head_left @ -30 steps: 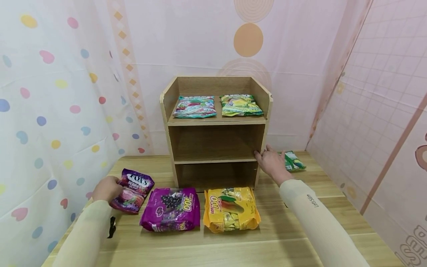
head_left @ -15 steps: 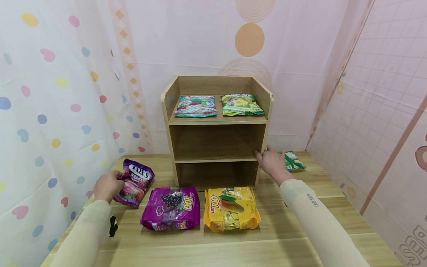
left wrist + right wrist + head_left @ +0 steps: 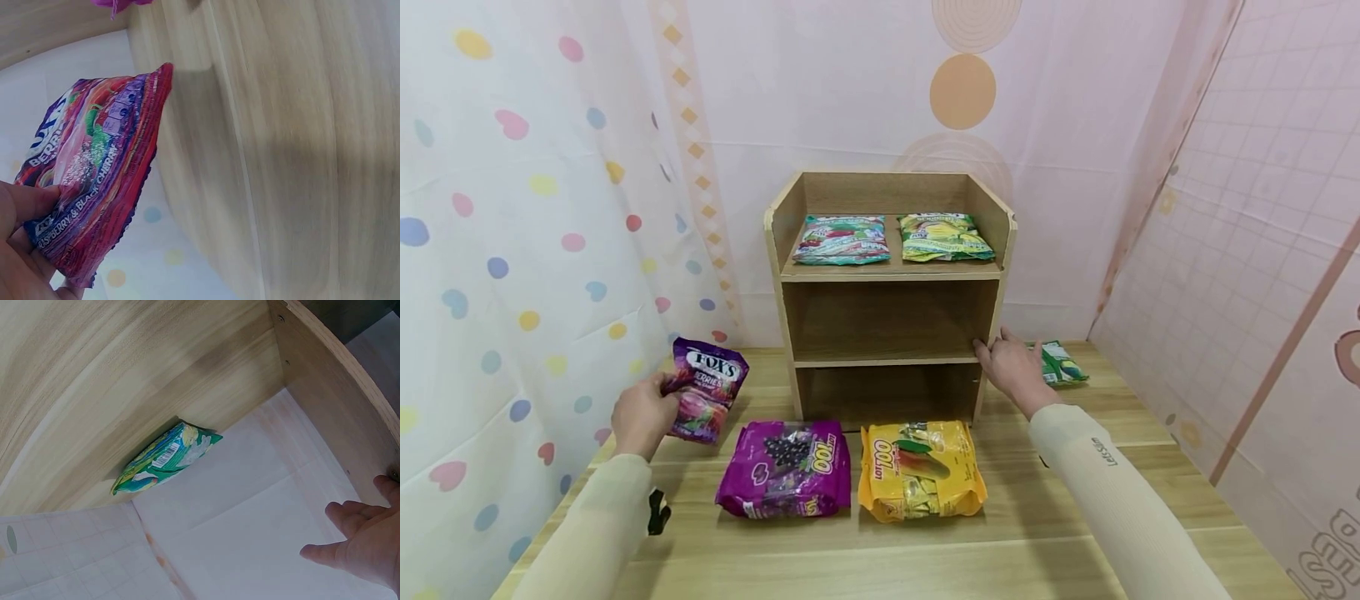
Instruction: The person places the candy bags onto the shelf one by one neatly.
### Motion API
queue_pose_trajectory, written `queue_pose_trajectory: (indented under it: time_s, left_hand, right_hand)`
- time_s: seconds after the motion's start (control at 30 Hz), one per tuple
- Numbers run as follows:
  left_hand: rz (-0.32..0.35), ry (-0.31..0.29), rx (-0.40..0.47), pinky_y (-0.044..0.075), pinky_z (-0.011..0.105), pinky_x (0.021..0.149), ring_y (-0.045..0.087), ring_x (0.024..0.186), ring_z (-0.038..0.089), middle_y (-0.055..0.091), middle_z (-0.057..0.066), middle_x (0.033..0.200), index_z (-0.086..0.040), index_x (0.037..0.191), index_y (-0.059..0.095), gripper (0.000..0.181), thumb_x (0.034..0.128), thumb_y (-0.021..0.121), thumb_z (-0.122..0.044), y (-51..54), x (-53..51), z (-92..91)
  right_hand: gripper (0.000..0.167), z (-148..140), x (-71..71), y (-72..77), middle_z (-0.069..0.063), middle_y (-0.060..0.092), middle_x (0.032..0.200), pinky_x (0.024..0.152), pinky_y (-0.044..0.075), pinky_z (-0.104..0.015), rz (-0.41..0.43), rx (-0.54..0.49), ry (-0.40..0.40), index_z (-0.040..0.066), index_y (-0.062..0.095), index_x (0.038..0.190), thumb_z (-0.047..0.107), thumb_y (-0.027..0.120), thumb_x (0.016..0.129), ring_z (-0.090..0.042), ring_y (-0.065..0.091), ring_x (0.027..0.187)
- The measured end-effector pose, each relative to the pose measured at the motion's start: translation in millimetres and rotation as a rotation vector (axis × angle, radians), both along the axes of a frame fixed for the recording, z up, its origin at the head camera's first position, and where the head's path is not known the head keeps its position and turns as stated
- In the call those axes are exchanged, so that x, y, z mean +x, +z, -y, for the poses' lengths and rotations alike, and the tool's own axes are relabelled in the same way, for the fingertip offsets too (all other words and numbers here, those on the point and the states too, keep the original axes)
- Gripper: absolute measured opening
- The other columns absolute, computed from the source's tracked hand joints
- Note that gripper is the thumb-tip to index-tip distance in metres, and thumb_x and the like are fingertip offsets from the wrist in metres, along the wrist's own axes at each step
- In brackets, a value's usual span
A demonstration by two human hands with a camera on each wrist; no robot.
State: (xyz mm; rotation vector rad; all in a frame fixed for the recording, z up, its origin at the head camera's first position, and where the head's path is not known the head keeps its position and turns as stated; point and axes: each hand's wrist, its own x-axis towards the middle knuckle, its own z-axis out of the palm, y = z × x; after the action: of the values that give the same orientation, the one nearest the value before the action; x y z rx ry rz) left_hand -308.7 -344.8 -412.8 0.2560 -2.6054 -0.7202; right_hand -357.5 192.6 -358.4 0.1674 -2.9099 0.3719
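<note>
Fox's Berries bag [image 3: 707, 392]: we pinch it in the left hand [image 3: 643, 414], raised above the desk [image 3: 880, 571], left of the shelf unit [image 3: 891, 363]. Our right hand [image 3: 1015, 368], fingers extended, touches that unit's side. We judge this a lifting step; the next move calls for clearing the purple bag [image 3: 786, 471].

Setting: small cloth-lined booth, apparently a staged set-up. Evidence: printed hangings close in three sides of a wood-grain table [image 3: 850, 571]; left cloth [image 3: 557, 325] bears coloured dots and hearts, back cloth [image 3: 842, 92] large circles, right cloth [image 3: 1247, 250] a grid. Creases visible. A wooden shelf unit [image 3: 887, 321] with candy bags [image 3: 841, 240] on its top tier resembles a miniature shop display. Building type beyond the hangings: cannot tell.
</note>
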Motion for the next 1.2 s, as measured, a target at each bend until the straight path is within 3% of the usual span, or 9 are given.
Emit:
queue_pose_trajectory:
  time_s: [0.43, 0.77, 1.2]
  left_hand:
    - [-0.157, 0.008, 0.055, 0.043, 0.061, 0.081, 0.058, 0.104, 0.054, 0.062, 0.031, 0.119, 0.001, 0.121, 0.066, 0.033, 0.0925, 0.064, -0.016, 10.0, -2.1, -17.3]
    - [-0.241, -0.009, 0.104, 0.042, 0.059, 0.086, 0.059, 0.107, 0.051, 0.065, 0.027, 0.118, 0.001, 0.121, 0.067, 0.032, 0.0938, 0.065, -0.015, 20.2, 0.3, -29.2]
    - [-0.429, -0.004, 0.215, 0.044, 0.052, 0.089, 0.065, 0.103, 0.046, 0.069, 0.022, 0.112, 0.000, 0.117, 0.070, 0.029, 0.0913, 0.068, -0.012, 28.3, 5.3, -45.8]
  right_hand:
    - [0.061, 0, 0.7, 0.9, -0.022, 0.039, 0.152, 0.110, 0.007, -0.072, 0.008, -0.001, 0.002, -0.006, 0.064, 0.126, 0.041, 0.029, 0.108, -0.033, 0.026, 0.146]
    - [0.061, 0, 1.5, 1.4, -0.021, 0.039, 0.152, 0.111, 0.007, -0.071, 0.007, 0.004, 0.003, -0.005, 0.064, 0.126, 0.041, 0.029, 0.108, -0.032, 0.026, 0.147]
    - [0.062, 0, 0.9, 0.9, -0.022, 0.041, 0.151, 0.110, 0.007, -0.071, 0.001, -0.001, 0.002, -0.005, 0.067, 0.121, 0.041, 0.029, 0.108, -0.032, 0.026, 0.147]
